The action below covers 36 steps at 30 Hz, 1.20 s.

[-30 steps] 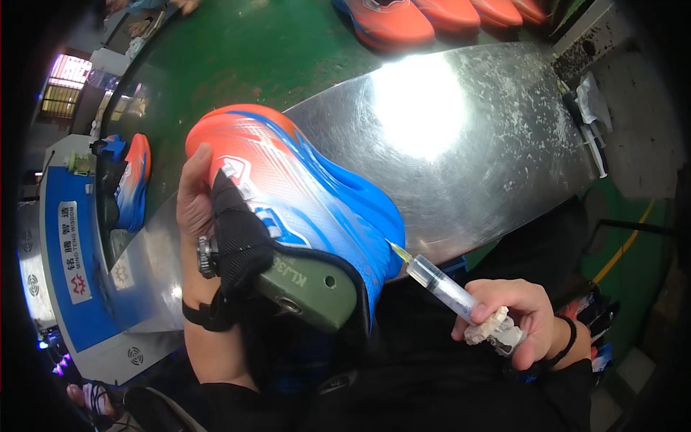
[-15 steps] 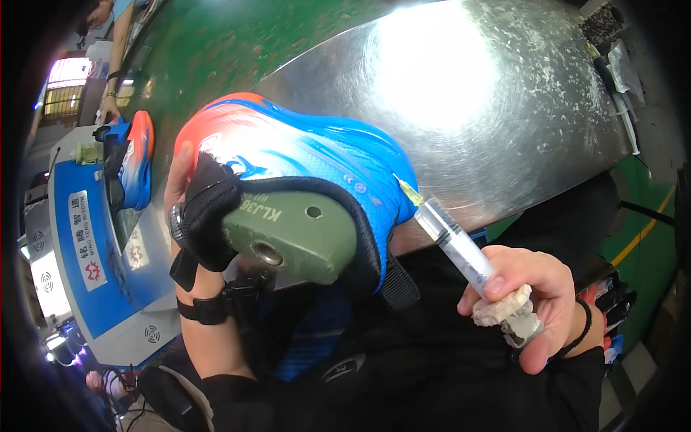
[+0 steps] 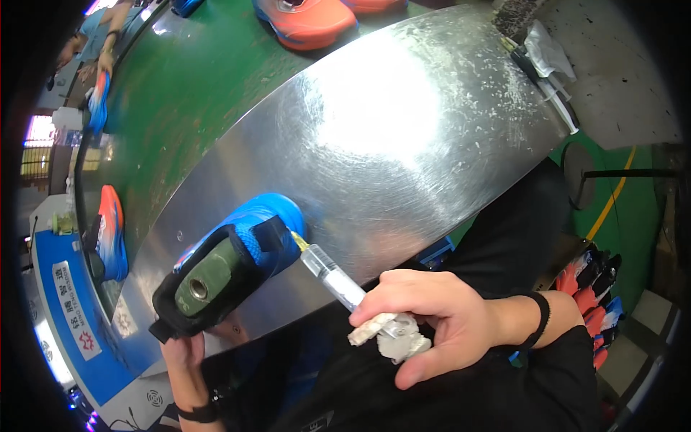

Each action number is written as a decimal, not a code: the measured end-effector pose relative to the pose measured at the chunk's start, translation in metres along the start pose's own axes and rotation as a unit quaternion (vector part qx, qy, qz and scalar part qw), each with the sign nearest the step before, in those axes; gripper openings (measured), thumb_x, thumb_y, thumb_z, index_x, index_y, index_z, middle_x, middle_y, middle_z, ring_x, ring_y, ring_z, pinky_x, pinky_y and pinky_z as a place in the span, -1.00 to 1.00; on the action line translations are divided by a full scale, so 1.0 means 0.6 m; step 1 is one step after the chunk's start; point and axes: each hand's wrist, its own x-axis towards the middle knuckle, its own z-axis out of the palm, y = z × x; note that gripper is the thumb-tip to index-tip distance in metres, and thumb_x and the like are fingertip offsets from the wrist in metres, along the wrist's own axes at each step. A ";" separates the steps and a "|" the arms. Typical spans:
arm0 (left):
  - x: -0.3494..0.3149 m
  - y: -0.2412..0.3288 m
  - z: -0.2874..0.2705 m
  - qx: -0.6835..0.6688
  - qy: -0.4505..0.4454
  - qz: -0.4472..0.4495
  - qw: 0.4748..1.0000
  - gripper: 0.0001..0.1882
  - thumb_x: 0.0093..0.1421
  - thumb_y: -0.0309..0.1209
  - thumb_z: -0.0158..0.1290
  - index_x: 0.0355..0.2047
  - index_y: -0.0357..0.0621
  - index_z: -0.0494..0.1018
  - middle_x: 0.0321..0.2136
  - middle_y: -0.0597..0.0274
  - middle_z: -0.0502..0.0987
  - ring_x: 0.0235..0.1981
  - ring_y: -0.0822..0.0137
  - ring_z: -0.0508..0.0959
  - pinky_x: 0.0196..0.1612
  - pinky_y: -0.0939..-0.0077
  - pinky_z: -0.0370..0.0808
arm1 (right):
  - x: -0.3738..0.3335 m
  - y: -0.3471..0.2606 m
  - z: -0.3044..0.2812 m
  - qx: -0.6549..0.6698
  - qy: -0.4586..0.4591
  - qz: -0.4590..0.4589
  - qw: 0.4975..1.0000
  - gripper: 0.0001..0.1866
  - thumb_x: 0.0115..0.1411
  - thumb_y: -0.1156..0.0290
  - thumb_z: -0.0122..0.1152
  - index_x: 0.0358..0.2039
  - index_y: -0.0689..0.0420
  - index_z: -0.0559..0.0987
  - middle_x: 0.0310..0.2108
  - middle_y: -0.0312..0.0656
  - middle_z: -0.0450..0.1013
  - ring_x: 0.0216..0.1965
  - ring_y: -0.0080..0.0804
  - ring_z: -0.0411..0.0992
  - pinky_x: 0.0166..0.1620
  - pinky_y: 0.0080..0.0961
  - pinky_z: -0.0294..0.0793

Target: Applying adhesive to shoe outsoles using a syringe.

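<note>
My left hand holds a sports shoe by its heel end, its fingers mostly hidden underneath. The shoe is blue with a little orange and has a black collar. A dark green shoe last with a round metal hole fills its opening. In my right hand is a clear syringe with a yellow needle hub, its tip by the shoe's side near the black tongue. Whether the needle touches the shoe I cannot tell. Lumpy whitish material is wrapped round the syringe's rear end, against my fingers.
A scratched metal sheet lies before me, beside a green conveyor belt. Orange shoes sit on the belt, another shoe at left by a blue-and-white machine. A co-worker's hand holds a shoe. More shoes lie right.
The shoe has moved lower and away from my view, now turned with its toe to the upper right. My right hand and the syringe have moved left with it. More orange shoes show on the belt.
</note>
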 end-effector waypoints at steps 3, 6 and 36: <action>-0.039 -0.002 -0.004 0.097 -0.095 0.002 0.991 -0.55 0.25 -0.32 -0.10 0.12 -0.20 0.20 0.04 0.04 0.38 0.03 0.10 0.42 0.09 0.11 0.38 | 0.006 0.001 0.006 -0.018 -0.002 0.001 1.000 -0.44 -0.01 0.26 0.38 -0.02 0.20 0.43 -0.22 -0.17 0.46 -0.30 -0.33 0.39 -0.20 -0.49 0.35; -0.077 -0.015 0.019 0.046 -0.065 -0.023 0.997 -0.54 0.23 -0.32 -0.05 0.08 -0.24 0.16 0.00 -0.02 0.39 0.00 0.11 0.44 0.08 0.14 0.39 | 0.008 0.000 0.011 -0.009 -0.005 0.022 1.000 -0.44 -0.01 0.26 0.38 -0.02 0.19 0.43 -0.21 -0.15 0.46 -0.26 -0.31 0.40 -0.18 -0.48 0.35; -0.110 -0.106 0.217 -0.308 -0.279 -0.311 0.855 -0.31 -0.03 -0.59 0.04 0.17 -0.22 0.13 0.07 0.02 0.34 0.11 0.07 0.35 0.15 0.14 0.28 | -0.004 -0.178 0.022 -0.115 -0.128 0.057 0.983 -0.43 -0.08 0.23 0.43 -0.09 0.25 0.48 -0.26 -0.23 0.53 -0.41 -0.45 0.36 -0.32 -0.54 0.30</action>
